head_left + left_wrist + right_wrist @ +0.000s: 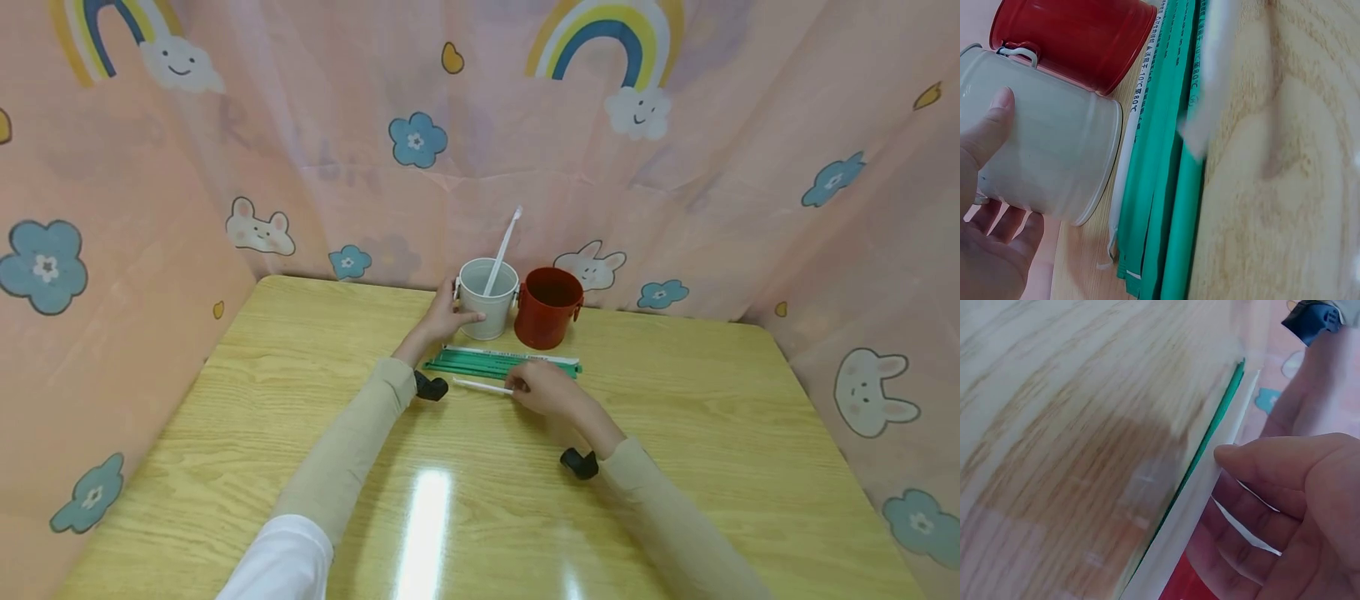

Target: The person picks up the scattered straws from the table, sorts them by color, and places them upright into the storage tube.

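Observation:
My left hand (444, 320) grips the side of a small white bucket (480, 313), thumb in front and fingers round the far side in the left wrist view. A white wrapped straw (504, 248) leans in that bucket, its top sticking out above the rim. Between thumb and fingers, my right hand (546, 388) pinches another long white wrapped straw (482, 386) close over the table. Just behind it lies a row of green wrapped straws (1147, 206), with a white printed one (1127, 150) along the bucket side of the row.
A red bucket (542, 315) stands right beside the white one, its handle hanging at the side. Both are near the back edge of the wooden table (675, 400). A pink printed curtain (480, 175) hangs behind and on both sides.

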Demonstrator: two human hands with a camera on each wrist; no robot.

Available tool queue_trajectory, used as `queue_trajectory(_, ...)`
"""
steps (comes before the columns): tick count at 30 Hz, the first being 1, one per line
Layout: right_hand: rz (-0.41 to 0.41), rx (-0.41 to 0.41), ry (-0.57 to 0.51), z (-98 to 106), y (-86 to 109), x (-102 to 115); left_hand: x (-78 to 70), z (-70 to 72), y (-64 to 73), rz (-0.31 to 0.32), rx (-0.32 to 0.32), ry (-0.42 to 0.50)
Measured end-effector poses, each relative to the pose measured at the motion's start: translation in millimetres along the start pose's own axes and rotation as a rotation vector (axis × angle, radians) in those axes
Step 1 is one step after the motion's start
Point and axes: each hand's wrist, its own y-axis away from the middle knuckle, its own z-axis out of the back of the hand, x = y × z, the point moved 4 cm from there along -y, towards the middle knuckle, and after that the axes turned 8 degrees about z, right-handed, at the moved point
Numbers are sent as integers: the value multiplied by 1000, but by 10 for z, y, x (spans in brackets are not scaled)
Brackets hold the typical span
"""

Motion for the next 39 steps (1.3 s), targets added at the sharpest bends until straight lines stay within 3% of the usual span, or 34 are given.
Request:
queue_trajectory(6,-20,-54,-9,85,97,-54,-13,37,23,12,-21,-16)
queue_trajectory(10,-30,-42,-11,106,155,-101,9,56,40,25,-31,-20)
queue_trajectory(17,-74,-54,-126,183,212,-159,6,79,46,9,-38,12)
queue_trajectory(27,49,-326,-274,425,207,-72,-3,38,32,-11,-37,25)
queue_trajectory(39,45,-622,-440,699,122,41,3,-11,31,-12,-40,30)
